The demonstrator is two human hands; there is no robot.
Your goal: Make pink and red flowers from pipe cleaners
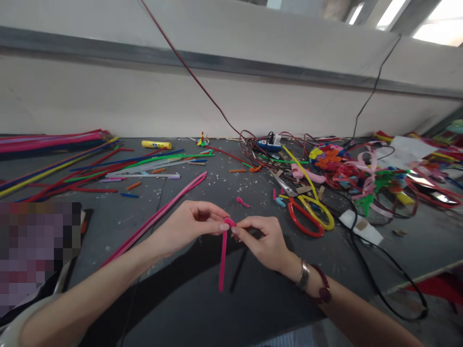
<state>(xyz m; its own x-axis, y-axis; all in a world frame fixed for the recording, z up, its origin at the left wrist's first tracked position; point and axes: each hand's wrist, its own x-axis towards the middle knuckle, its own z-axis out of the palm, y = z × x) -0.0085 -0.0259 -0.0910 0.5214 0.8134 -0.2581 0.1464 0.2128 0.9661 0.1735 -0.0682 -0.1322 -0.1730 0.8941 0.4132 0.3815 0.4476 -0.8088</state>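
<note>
Between both hands is a pink pipe cleaner (223, 262), its straight end hanging down over the dark tabletop and its top bent into a small loop. My left hand (197, 219) pinches the loop from the left with thumb and forefinger. From the right, my right hand (262, 238) pinches the same loop, its fingertips close to the left ones. Just beyond the hands lies a small twisted pink piece (243, 202). Long pink pipe cleaners (159, 214) rest on the table behind my left forearm.
Red-handled scissors (304, 219) lie right of my right hand, near a pink glue gun (306, 174) and tangled wires. Colourful pipe-cleaner flowers (327, 156) are heaped at the right. Bundled pipe cleaners (54, 142) and a yellow glue stick (156, 144) lie at the back left.
</note>
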